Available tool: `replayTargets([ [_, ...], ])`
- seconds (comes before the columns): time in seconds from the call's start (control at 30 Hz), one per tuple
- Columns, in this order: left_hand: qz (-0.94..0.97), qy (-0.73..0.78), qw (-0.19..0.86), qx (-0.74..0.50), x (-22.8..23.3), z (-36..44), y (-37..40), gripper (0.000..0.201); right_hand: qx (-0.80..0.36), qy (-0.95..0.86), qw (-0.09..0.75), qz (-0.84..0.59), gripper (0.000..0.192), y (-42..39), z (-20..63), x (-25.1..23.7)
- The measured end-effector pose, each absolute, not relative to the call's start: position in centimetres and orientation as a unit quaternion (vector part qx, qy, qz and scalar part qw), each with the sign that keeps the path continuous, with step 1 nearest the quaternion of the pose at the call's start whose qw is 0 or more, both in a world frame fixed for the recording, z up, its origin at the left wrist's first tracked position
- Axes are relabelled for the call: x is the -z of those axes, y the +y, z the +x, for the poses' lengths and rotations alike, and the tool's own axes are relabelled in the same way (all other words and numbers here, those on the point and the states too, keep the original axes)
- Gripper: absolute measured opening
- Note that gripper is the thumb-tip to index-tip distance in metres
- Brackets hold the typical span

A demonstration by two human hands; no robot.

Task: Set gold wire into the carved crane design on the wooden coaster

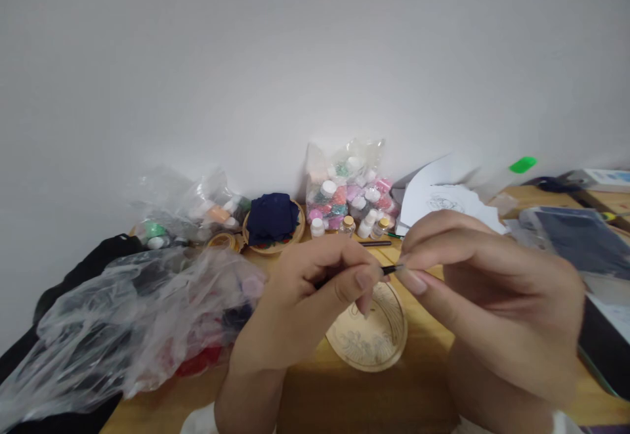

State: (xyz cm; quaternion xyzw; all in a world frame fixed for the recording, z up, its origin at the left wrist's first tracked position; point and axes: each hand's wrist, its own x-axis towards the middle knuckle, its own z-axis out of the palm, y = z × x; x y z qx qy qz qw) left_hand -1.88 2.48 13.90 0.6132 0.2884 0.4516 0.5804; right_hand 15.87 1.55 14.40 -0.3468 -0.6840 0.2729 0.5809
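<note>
the fine work at the tip of the thin dark tool point(391, 268) would, by judgement, go best with one hand as a steady anchor and the other making only small, light moves; the tool should be kept level and in line between the two pinches, since a sideways pull could bend or slip so slender an end; bracing the forearms would help, and holding the work a little aside from the round hoop point(374, 348) with its drawn pattern would spare the cloth if anything dropped; as for the grip, the left hand point(315, 296) is closed, thumb and fingers clamped on the dark shaft, most of which they hide; the right hand point(497, 289) has thumb and forefinger brought together on the pale tip, though exactly how firmly cannot be told; the tool sits between the two hands, raised above the wooden table point(426, 348), near the hoop's upper edge as seen from the head; a dark pen point(377, 243) lies apart on the table, beyond the hands, near the small bottles point(348, 226)
</note>
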Motion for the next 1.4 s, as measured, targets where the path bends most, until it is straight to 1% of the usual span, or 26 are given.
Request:
replayTargets([
  [0.1, 0.553, 0.229, 0.671, -0.437, -13.4, -1.8, 2.9, 0.022, -0.300, -0.695, 0.568, -0.322, 0.020, 1.9, 16.1, -14.4],
  [0.2, 0.494, 0.159, 0.749, -0.413, -12.8, -1.5, 3.2, 0.017, -0.340, -0.698, 0.552, -0.305, 0.015, 2.3, 16.4, -14.6],
  [0.3, 0.465, 0.109, 0.789, -0.386, -12.4, -1.2, 3.6, 0.016, -0.362, -0.696, 0.547, -0.292, 0.010, 2.5, 16.6, -14.8],
  [0.43, 0.445, 0.070, 0.812, -0.371, -12.2, -1.0, 3.8, 0.015, -0.374, -0.689, 0.555, -0.279, 0.007, 2.6, 16.5, -14.7],
  [0.73, 0.451, 0.093, 0.807, -0.368, -12.6, -1.0, 3.4, 0.015, -0.406, -0.675, 0.559, -0.261, 0.004, 2.7, 16.5, -14.5],
  [0.83, 0.454, 0.111, 0.798, -0.381, -12.7, -1.0, 3.4, 0.017, -0.399, -0.673, 0.567, -0.259, 0.003, 2.8, 16.6, -14.4],
  [0.97, 0.477, 0.156, 0.767, -0.401, -13.0, -0.9, 3.1, 0.023, -0.383, -0.680, 0.573, -0.249, 0.002, 3.0, 16.6, -14.1],
  [1.1, 0.495, 0.219, 0.718, -0.437, -13.4, -1.0, 2.5, 0.023, -0.383, -0.667, 0.579, -0.271, 0.002, 2.9, 16.4, -14.1],
  [1.23, 0.529, 0.230, 0.685, -0.445, -13.6, -1.1, 2.3, 0.021, -0.395, -0.658, 0.582, -0.270, 0.003, 2.7, 16.2, -14.2],
  [1.4, 0.525, 0.229, 0.681, -0.456, -13.5, -1.1, 2.2, 0.020, -0.391, -0.657, 0.579, -0.283, 0.005, 2.8, 16.2, -14.3],
])
